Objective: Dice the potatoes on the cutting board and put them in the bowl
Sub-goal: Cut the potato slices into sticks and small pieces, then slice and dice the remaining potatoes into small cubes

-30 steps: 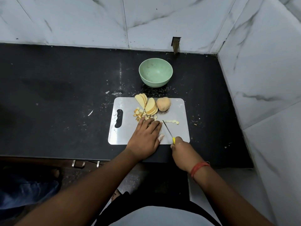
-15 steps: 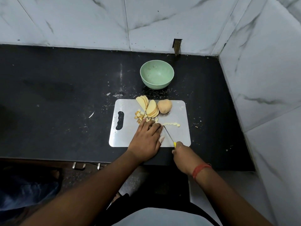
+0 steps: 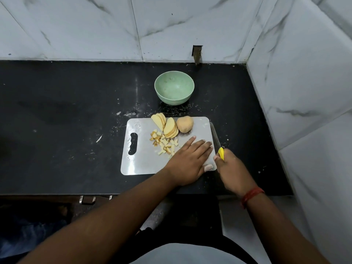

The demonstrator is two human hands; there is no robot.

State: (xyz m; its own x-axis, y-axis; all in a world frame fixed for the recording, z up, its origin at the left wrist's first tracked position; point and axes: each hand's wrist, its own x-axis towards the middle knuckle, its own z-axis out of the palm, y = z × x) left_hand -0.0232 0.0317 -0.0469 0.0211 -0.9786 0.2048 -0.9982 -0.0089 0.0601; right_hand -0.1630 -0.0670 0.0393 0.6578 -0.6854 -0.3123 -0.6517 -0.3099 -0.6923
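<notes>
A grey cutting board point(image 3: 141, 164) lies on the black counter. At its far edge sit a whole potato piece point(image 3: 184, 124) and two fans of potato slices point(image 3: 170, 127). Several diced cubes point(image 3: 164, 144) lie in the board's middle. My left hand point(image 3: 190, 161) rests flat on the board's right part, fingers straight; whatever lies under it is hidden. My right hand point(image 3: 231, 168) grips a yellow-handled knife point(image 3: 217, 142), whose blade runs along the board's right edge. A green bowl point(image 3: 174, 88) stands beyond the board with no potato in it.
White marble walls close the counter at the back and on the right. The counter's front edge point(image 3: 76, 193) runs just below the board. Small scraps and white specks lie on the black counter point(image 3: 66, 121) left of the board.
The knife has moved from the board's middle to its right edge. My left hand has slid right, uncovering more diced cubes. The thin strip by the blade is no longer seen.
</notes>
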